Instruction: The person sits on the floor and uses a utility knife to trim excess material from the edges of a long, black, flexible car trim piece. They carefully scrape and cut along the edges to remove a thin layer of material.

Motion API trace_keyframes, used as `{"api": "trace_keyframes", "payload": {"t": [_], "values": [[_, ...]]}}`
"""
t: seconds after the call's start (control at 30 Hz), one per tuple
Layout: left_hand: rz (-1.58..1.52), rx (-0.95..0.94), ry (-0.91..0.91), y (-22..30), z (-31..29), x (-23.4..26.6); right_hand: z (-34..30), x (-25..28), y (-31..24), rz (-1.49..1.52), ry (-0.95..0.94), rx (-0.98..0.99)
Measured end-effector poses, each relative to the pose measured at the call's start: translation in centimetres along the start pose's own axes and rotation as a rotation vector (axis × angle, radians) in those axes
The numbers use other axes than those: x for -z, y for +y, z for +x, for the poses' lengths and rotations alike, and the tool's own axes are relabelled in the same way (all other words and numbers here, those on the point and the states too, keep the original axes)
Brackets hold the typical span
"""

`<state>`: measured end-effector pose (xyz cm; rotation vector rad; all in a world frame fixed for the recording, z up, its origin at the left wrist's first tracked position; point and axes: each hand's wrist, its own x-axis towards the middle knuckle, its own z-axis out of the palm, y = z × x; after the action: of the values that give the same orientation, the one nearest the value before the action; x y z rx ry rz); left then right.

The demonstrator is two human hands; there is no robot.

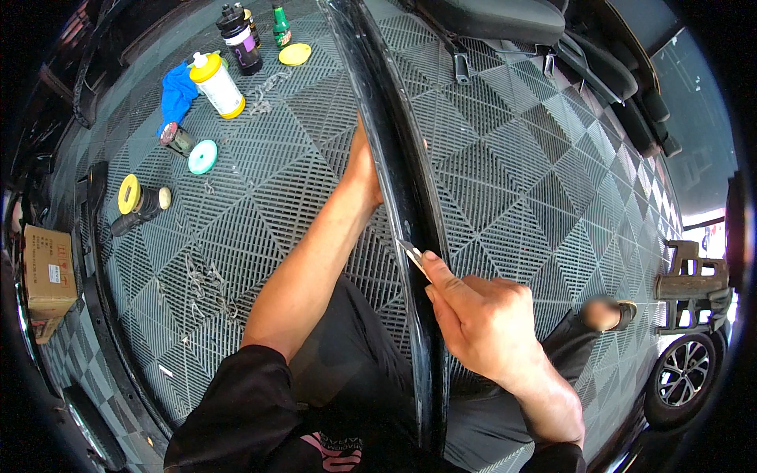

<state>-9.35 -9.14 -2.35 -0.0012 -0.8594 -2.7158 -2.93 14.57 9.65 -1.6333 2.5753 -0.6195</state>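
A long, glossy black trim piece (400, 169) runs from the top of the view down between my legs, with a channel along its length. My left hand (367, 169) is wrapped around it from the left, farther up; most of the fingers are hidden behind it. A small fingertip shows at its right edge. My right hand (485, 323) pinches a slim knife (415, 258) with a pale body and a dark blade. The blade's tip touches or lies just over the trim's left edge; I cannot tell which.
On the grey tiled floor (276, 173) at left are a polisher (140, 203), a teal pad (203, 157), a yellow-capped bottle (218, 88), a blue cloth (178, 94) and a green bottle (281, 28). A cardboard box (49, 272) is far left. Car seats (497, 20) stand upper right.
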Motion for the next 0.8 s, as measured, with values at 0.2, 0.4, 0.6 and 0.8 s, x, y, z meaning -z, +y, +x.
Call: {"api": "trace_keyframes", "payload": {"t": [0.2,0.4,0.6,0.8], "values": [[-0.007,-0.010,0.006,-0.1,0.1,-0.1,-0.8,-0.1,-0.2,-0.025,0.004,0.016],[-0.006,0.005,-0.029,0.1,0.0,0.1,-1.5,-0.2,-0.5,-0.017,-0.001,0.013],[-0.041,-0.020,-0.043,0.0,0.0,0.4,-2.6,-0.1,-0.7,-0.013,-0.048,0.023],[-0.039,-0.001,-0.007,0.7,-0.1,-0.4,-1.7,1.4,-0.6,0.168,0.041,-0.089]]}}
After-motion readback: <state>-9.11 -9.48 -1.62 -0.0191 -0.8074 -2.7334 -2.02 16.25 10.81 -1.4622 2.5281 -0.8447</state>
